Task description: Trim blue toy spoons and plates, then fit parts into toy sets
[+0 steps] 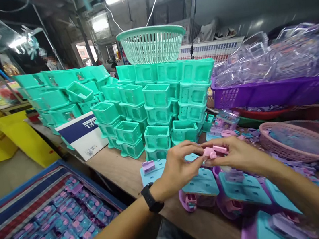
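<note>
Both hands meet over the workbench around small pink plastic parts (209,152). My left hand (183,160), with a black watch on its wrist, pinches the parts from the left. My right hand (228,150) grips them from the other side, and a pink bar (220,149) shows between its fingers. The exact kind of part cannot be made out. Beneath the hands stand several toy-like units with light blue tops (202,182) and purple bodies. One blue top left of my hands carries a small lilac piece (148,166).
Stacked teal plastic boxes (157,95) rise behind, with a green basket (151,43) on top. Right are a purple basket (241,95) of clear covers, a pink basket (302,152) and loose parts. A blue-rimmed crate (54,165) of assembled pieces stands lower left, near a white carton (90,143).
</note>
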Tool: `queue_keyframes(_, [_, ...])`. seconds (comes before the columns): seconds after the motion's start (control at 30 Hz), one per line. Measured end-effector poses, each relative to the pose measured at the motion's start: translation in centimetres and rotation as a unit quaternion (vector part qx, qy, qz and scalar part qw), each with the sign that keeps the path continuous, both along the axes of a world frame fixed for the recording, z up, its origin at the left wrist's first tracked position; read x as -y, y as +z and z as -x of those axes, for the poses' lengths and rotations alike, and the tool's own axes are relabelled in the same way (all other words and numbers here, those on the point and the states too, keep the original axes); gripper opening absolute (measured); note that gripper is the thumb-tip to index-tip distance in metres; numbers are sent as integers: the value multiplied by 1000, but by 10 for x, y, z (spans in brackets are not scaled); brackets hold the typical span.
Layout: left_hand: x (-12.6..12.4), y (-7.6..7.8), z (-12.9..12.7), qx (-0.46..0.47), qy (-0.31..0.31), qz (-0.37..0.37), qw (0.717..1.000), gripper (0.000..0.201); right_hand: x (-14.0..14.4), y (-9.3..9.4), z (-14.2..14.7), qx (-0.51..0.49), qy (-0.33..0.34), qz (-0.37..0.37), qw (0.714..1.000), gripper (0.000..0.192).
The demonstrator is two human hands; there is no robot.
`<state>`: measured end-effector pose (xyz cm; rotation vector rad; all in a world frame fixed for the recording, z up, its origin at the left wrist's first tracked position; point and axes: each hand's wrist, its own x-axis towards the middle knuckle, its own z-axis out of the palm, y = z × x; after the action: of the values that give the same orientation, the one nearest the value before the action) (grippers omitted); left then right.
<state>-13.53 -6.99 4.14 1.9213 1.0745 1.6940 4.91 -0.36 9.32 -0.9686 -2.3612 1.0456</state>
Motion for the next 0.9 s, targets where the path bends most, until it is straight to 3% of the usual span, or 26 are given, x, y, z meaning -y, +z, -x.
queue_keyframes(0.13, [14, -8, 29, -84, 7, -97, 992, 11, -2, 0, 7, 9, 21, 139, 990, 66])
queue_keyframes(0.23, [20, -11, 51, -157, 16, -133, 978, 12, 0, 1, 25, 22, 43, 150, 988, 67])
queue_keyframes(0.37, [28, -14, 79, -237, 67, -128, 961, 18, -2, 5, 58, 44, 105, 82, 990, 55])
queue_keyframes(0.57, [44, -29, 99, -229, 210, -66, 948, 35, -21, -10, 103, 106, 124, -132, 978, 29])
queue_keyframes(0.67, [50, -43, 93, -270, 203, 12, 941, 42, -27, -29, 122, 167, 135, -187, 959, 18])
queue_keyframes(0.77, [51, -54, 87, -312, 196, 93, 925, 52, -31, -45, 134, 183, 131, -208, 952, 18])
queue_keyframes(0.9, [47, -57, 84, -352, 181, 144, 907, 61, -36, -56, 137, 177, 146, -203, 952, 20])
